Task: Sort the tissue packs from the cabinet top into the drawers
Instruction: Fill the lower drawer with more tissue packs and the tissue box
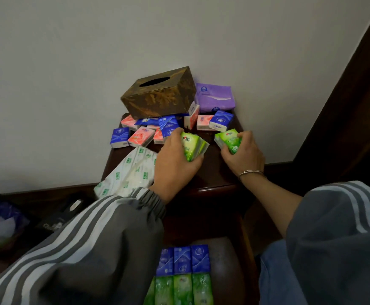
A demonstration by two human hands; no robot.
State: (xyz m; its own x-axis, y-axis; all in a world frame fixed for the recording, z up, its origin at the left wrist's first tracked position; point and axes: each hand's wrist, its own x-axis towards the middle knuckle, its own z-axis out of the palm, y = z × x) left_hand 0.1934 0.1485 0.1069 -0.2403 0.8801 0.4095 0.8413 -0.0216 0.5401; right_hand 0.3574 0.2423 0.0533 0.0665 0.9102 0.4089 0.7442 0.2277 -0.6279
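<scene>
Tissue packs (194, 146), fanned green stack, gripped in left hand (175, 164) fingers (177, 133); second green bundle (229, 139) clutched in right hand (243, 155). Slick wrappers, loose fan, could easily slide out before reaching drawer (225, 265).

Bare cabinet top (211, 170) toward the front edge, tissue packs (140, 136) and tissue box (159, 93) crowding the back

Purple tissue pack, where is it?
In the head view, the purple tissue pack sits at the back right of the cabinet top, just right of the brown tissue box.
</scene>
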